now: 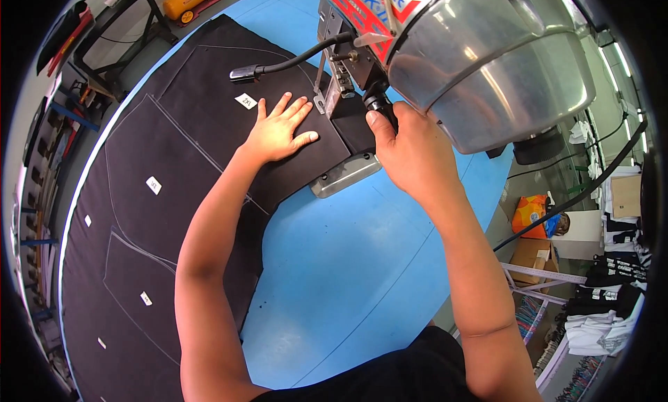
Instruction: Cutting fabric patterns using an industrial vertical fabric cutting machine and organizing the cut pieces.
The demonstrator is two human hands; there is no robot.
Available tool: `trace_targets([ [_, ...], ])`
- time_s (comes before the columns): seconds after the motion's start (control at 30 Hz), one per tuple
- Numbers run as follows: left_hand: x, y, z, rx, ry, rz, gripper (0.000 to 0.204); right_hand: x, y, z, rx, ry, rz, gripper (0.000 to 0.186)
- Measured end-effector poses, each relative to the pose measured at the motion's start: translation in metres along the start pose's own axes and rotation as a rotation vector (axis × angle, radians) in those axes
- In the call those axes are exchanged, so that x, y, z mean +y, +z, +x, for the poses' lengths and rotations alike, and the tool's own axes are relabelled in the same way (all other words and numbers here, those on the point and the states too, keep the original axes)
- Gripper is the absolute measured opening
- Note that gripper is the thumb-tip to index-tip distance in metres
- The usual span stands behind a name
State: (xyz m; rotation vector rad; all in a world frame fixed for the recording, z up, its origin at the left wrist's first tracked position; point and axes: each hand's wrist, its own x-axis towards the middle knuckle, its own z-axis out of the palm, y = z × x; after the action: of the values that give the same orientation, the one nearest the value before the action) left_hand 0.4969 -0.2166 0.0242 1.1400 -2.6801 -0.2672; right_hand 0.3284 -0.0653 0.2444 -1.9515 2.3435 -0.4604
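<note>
Pressing flat on the black fabric, the left hand lies open with its fingers spread, palm down, just to the left of the cutting machine. The fabric is a thick stack marked with pale chalk lines and small white tags, and it covers the blue table from the machine's base leftward and down toward the near left edge. The right hand is closed around the machine's black handle, thumb up along it, directly below the machine's large shiny metal housing. The grey base plate of the machine sits on the table between the two hands, touching the edge of the fabric. A thin bendable lamp arm reaches out from the machine to the left, above the fabric. Well to the right of the machine, beyond the table's edge, stand cardboard boxes and folded dark and white clothes.
</note>
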Motion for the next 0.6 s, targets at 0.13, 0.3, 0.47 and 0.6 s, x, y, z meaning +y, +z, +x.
trace_targets([
  [0.13,0.008,0.003,-0.001,0.313,0.12,-0.052,0.065,0.0,0.0,0.003,-0.004,-0.012,0.016,0.046],
  [0.3,0.067,0.002,0.017,0.254,0.613,-0.318,0.055,-0.006,-0.002,0.005,-0.027,0.013,0.027,0.047],
  [0.47,0.074,0.023,0.035,0.211,0.506,-0.078,0.077,-0.009,0.001,0.01,-0.015,0.018,-0.019,0.047],
  [0.6,0.074,0.027,0.04,0.128,0.501,-0.101,0.082,-0.007,0.004,0.012,0.028,0.009,-0.007,0.047],
])
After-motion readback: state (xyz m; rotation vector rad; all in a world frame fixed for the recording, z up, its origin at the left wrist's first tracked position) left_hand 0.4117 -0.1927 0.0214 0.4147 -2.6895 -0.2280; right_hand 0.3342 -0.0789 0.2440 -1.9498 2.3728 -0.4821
